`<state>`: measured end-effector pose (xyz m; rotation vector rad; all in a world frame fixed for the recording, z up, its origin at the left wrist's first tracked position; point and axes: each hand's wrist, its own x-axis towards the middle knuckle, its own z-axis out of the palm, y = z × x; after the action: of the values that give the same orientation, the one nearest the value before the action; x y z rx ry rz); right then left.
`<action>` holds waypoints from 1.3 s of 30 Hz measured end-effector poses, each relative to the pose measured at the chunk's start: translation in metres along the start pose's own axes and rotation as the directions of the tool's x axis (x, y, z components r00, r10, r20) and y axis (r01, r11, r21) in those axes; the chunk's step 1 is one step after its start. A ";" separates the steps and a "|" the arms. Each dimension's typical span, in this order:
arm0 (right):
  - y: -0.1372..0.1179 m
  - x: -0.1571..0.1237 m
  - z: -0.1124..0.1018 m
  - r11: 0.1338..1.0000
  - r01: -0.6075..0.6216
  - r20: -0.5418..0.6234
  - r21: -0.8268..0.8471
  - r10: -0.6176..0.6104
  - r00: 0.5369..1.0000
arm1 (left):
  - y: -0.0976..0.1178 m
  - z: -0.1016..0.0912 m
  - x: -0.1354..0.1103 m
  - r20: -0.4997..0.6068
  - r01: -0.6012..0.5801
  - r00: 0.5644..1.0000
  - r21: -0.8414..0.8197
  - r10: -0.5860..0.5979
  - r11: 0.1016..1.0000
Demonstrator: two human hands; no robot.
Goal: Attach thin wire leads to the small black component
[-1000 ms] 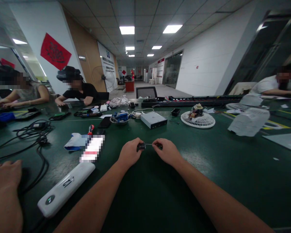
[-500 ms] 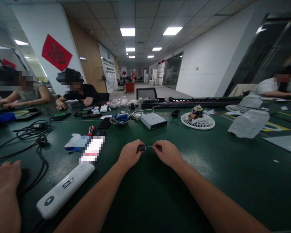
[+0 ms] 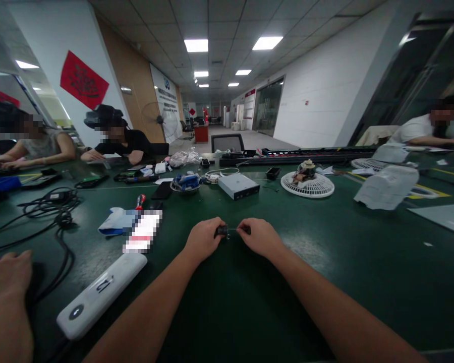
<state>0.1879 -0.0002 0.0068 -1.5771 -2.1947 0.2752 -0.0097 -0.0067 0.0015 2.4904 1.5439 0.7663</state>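
Over the green table point(image 3: 227, 312), my left hand point(image 3: 205, 241) is closed around a small dark cylinder point(image 3: 222, 231). A thin, light-coloured rod or wire point(image 3: 232, 230) runs from the cylinder's right end to the fingertips of my right hand point(image 3: 263, 238). Those fingertips are pinched together on its far end. A small shiny bit point(image 3: 229, 236) shows just under the cylinder's end. The exact kind of the piece is too small to make out, and my fingers cover part of it. Beyond my hands lies a grey optical drive point(image 3: 239, 186).
At left lie a white elongated device point(image 3: 102, 296), a blurred bright screen point(image 3: 143, 231), a red-handled tool point(image 3: 140, 201) and black cables point(image 3: 62, 217). Another person's hand point(image 3: 7, 282) rests at the left edge. A white fan grille point(image 3: 307, 185) and a metal bowl point(image 3: 185, 187) stand farther back.
The visible stretch of rod between my hands looks slightly shorter. A shiny bit now shows under the cylinder's end. The view has shifted a little; both hands keep their hold.
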 end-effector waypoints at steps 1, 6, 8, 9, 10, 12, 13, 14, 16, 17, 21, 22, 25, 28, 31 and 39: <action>0.000 0.000 0.000 1.000 -0.006 -0.001 -0.005 0.006 1.000 | 0.000 0.000 0.000 -0.003 0.009 1.000 0.006 -0.009 1.000; -0.003 0.001 -0.002 0.992 -0.123 -0.126 -0.020 0.120 0.985 | 0.000 -0.001 0.000 -0.091 0.098 0.991 0.025 -0.095 0.995; -0.003 0.001 -0.003 0.989 -0.147 -0.117 0.016 0.148 0.982 | -0.001 -0.002 0.001 -0.105 0.149 0.984 0.040 -0.144 0.988; -0.003 0.001 -0.004 0.990 -0.133 -0.090 0.041 0.136 0.987 | -0.001 -0.002 0.001 -0.106 0.176 0.980 0.048 -0.170 0.983; -0.002 0.001 -0.004 0.992 -0.104 -0.063 0.067 0.108 0.992 | -0.002 -0.003 0.001 -0.104 0.201 0.975 0.055 -0.195 0.978; -0.002 0.000 -0.003 0.994 -0.010 -0.021 0.110 0.012 1.000 | -0.003 -0.003 0.001 -0.098 0.237 0.968 0.060 -0.230 0.970; -0.002 0.000 -0.002 0.992 0.041 0.001 0.123 -0.041 0.999 | -0.003 -0.003 0.001 -0.097 0.245 0.966 0.058 -0.238 0.968; -0.002 -0.001 -0.001 0.988 0.083 0.027 0.129 -0.087 0.996 | -0.004 -0.003 0.001 -0.099 0.247 0.966 0.053 -0.241 0.968; -0.003 -0.002 0.002 0.984 0.134 0.083 0.120 -0.144 0.986 | -0.005 -0.002 0.001 -0.107 0.241 0.966 0.038 -0.236 0.970; -0.004 -0.002 0.003 0.984 0.139 0.108 0.110 -0.151 0.983 | -0.005 -0.001 0.001 -0.112 0.241 0.965 0.032 -0.236 0.970; -0.005 -0.002 0.004 0.990 0.097 0.149 0.100 -0.111 0.983 | -0.008 0.003 0.001 -0.103 0.250 0.964 0.017 -0.247 0.968; -0.005 -0.002 0.004 0.990 0.084 0.148 0.111 -0.100 0.984 | -0.008 0.004 0.001 -0.099 0.248 0.965 0.017 -0.245 0.969; -0.004 -0.001 0.003 0.985 0.048 0.122 0.168 -0.069 0.990 | -0.010 0.006 0.002 -0.088 0.236 0.968 0.015 -0.234 0.972; -0.002 0.000 0.004 0.971 0.032 0.044 0.237 -0.043 0.998 | -0.010 0.007 0.003 -0.090 0.226 0.970 -0.001 -0.226 0.974; 0.001 0.003 0.007 0.951 0.002 -0.039 0.309 0.011 0.999 | -0.008 0.005 0.002 -0.104 0.231 0.967 -0.014 -0.231 0.973; 0.007 0.008 0.013 0.848 0.004 -0.111 0.530 0.065 0.992 | -0.005 0.002 0.000 -0.144 0.150 0.977 -0.050 -0.156 0.987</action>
<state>0.1858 0.0105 -0.0060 -1.2737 -1.7854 0.7071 -0.0125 -0.0039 -0.0014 2.3003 1.7270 0.9643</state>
